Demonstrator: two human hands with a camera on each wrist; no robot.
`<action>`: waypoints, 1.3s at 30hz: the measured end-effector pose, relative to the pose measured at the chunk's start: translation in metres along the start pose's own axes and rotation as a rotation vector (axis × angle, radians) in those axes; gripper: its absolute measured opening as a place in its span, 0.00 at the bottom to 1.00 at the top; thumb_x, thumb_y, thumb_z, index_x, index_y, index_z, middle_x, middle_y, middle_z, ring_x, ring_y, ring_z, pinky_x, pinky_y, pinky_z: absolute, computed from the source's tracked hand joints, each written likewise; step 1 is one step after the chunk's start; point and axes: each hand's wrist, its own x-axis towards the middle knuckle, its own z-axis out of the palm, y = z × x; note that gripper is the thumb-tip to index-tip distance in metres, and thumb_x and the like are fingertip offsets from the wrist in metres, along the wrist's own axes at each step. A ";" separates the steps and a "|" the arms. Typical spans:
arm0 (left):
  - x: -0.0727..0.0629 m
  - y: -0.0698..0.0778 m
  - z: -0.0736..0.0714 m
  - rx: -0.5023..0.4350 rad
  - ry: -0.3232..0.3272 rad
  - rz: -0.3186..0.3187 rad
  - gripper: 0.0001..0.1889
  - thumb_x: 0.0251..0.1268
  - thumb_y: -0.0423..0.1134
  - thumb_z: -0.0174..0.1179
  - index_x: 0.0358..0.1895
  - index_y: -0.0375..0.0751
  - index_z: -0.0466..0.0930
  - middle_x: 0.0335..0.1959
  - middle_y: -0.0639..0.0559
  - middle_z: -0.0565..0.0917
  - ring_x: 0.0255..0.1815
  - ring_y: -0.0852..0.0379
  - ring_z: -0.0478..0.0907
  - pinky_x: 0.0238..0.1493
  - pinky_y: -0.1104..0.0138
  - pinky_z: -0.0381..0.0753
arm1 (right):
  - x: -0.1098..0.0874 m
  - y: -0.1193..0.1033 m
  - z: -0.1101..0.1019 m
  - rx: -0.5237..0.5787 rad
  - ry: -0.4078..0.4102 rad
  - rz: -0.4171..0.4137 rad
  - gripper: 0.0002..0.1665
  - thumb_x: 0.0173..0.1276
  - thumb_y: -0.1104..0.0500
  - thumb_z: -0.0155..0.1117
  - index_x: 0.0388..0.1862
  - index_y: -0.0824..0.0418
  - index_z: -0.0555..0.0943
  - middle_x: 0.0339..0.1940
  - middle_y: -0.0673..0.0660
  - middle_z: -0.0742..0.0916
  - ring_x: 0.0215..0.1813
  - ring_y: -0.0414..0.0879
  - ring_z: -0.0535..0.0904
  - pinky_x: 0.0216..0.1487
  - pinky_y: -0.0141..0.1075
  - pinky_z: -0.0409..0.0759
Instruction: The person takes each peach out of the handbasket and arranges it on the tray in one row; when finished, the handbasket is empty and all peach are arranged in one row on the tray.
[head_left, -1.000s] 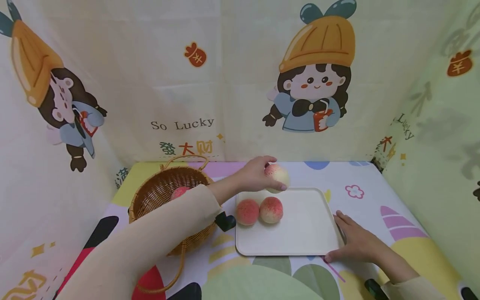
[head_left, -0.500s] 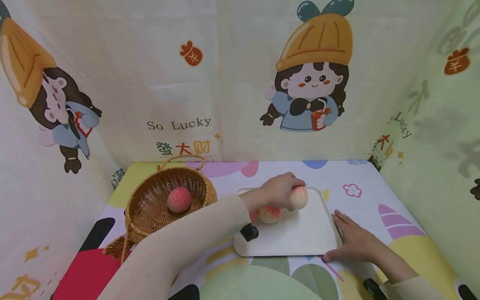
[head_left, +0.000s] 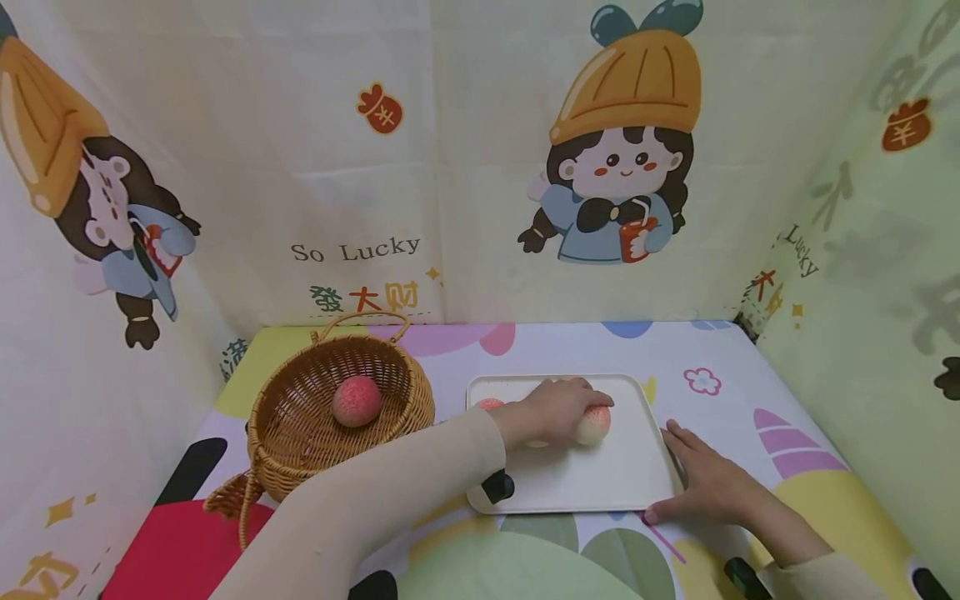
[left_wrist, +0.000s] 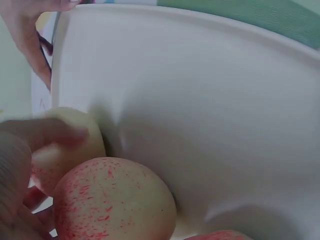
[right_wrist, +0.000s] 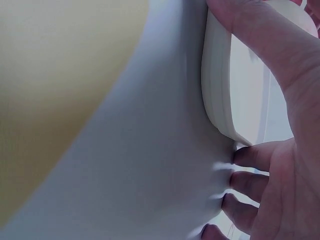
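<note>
My left hand (head_left: 558, 410) holds a pale peach with a pink blush (head_left: 596, 427) low over the white tray (head_left: 600, 483). In the left wrist view the thumb lies across that peach, with fingers behind it. A second peach (left_wrist: 115, 200) sits right beside it on the tray, mostly hidden by the hand in the head view. Part of a third, redder peach (head_left: 490, 404) shows past the wrist. My right hand (head_left: 716, 483) rests at the tray's right edge, thumb by the front corner and fingers extended along the side.
Left of the tray stands a woven wicker basket (head_left: 277, 475) with a pink peach (head_left: 357, 401) inside. My left forearm (head_left: 390, 492) passes in front of it. A patterned cloth (head_left: 570, 575) covers the table, and printed fabric (head_left: 480, 167) hangs behind.
My left hand has carried the peach from beyond the tray's back edge rightward and down onto the tray area. The right hand has stayed at the tray's edge.
</note>
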 end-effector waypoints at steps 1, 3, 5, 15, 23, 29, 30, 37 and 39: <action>0.001 0.000 0.001 -0.009 -0.002 -0.008 0.35 0.60 0.48 0.70 0.72 0.62 0.72 0.62 0.57 0.77 0.62 0.61 0.72 0.57 0.61 0.71 | 0.000 0.000 0.000 -0.001 0.000 -0.001 0.77 0.39 0.27 0.80 0.73 0.77 0.62 0.75 0.76 0.64 0.71 0.73 0.64 0.59 0.66 0.70; 0.002 0.000 0.002 -0.039 0.008 -0.034 0.38 0.56 0.55 0.72 0.72 0.62 0.71 0.62 0.58 0.77 0.61 0.62 0.73 0.54 0.62 0.73 | 0.000 -0.001 0.000 -0.002 0.000 0.000 0.77 0.39 0.26 0.80 0.73 0.77 0.62 0.75 0.76 0.64 0.71 0.73 0.64 0.59 0.66 0.70; 0.002 0.000 0.002 -0.079 0.028 -0.079 0.42 0.52 0.61 0.73 0.73 0.61 0.71 0.62 0.59 0.78 0.61 0.64 0.73 0.52 0.64 0.74 | -0.001 -0.002 0.000 -0.004 -0.001 0.003 0.77 0.39 0.26 0.80 0.73 0.77 0.62 0.75 0.76 0.64 0.71 0.73 0.64 0.59 0.66 0.71; 0.004 0.001 0.002 -0.102 0.066 -0.218 0.37 0.51 0.56 0.73 0.67 0.52 0.77 0.56 0.62 0.83 0.52 0.63 0.77 0.53 0.64 0.74 | 0.000 -0.003 -0.001 -0.001 -0.008 0.014 0.77 0.38 0.26 0.79 0.74 0.76 0.62 0.75 0.75 0.63 0.72 0.73 0.62 0.59 0.67 0.70; -0.001 0.002 -0.004 -0.107 0.047 -0.202 0.40 0.52 0.56 0.73 0.71 0.52 0.73 0.60 0.61 0.81 0.58 0.62 0.77 0.58 0.63 0.72 | -0.001 -0.002 0.000 -0.006 -0.011 0.022 0.77 0.38 0.25 0.79 0.74 0.75 0.62 0.76 0.74 0.63 0.71 0.73 0.63 0.58 0.67 0.70; -0.031 -0.012 -0.041 -0.242 0.072 -0.214 0.43 0.58 0.60 0.70 0.76 0.51 0.66 0.67 0.54 0.77 0.66 0.55 0.73 0.62 0.59 0.73 | 0.000 -0.003 -0.001 0.000 -0.030 0.034 0.79 0.39 0.24 0.78 0.74 0.76 0.61 0.76 0.75 0.61 0.73 0.74 0.60 0.59 0.69 0.68; -0.039 -0.017 -0.051 -0.266 0.085 -0.209 0.42 0.60 0.59 0.69 0.75 0.49 0.66 0.68 0.52 0.77 0.66 0.54 0.73 0.62 0.58 0.73 | 0.001 -0.003 -0.002 -0.001 -0.033 0.037 0.79 0.38 0.23 0.77 0.74 0.76 0.61 0.76 0.75 0.61 0.73 0.75 0.59 0.59 0.70 0.67; -0.110 -0.070 -0.120 -0.383 0.144 -0.239 0.22 0.67 0.50 0.66 0.59 0.43 0.83 0.51 0.51 0.85 0.52 0.54 0.81 0.53 0.60 0.79 | 0.001 -0.004 -0.002 0.000 -0.038 0.030 0.79 0.38 0.23 0.77 0.74 0.77 0.61 0.76 0.76 0.61 0.72 0.76 0.59 0.58 0.71 0.67; -0.132 -0.087 -0.132 -0.384 0.137 -0.264 0.15 0.67 0.48 0.66 0.50 0.44 0.87 0.43 0.54 0.87 0.45 0.56 0.82 0.48 0.61 0.81 | 0.000 -0.003 -0.001 -0.004 -0.036 0.030 0.79 0.38 0.23 0.77 0.74 0.77 0.61 0.76 0.76 0.62 0.72 0.75 0.60 0.58 0.70 0.67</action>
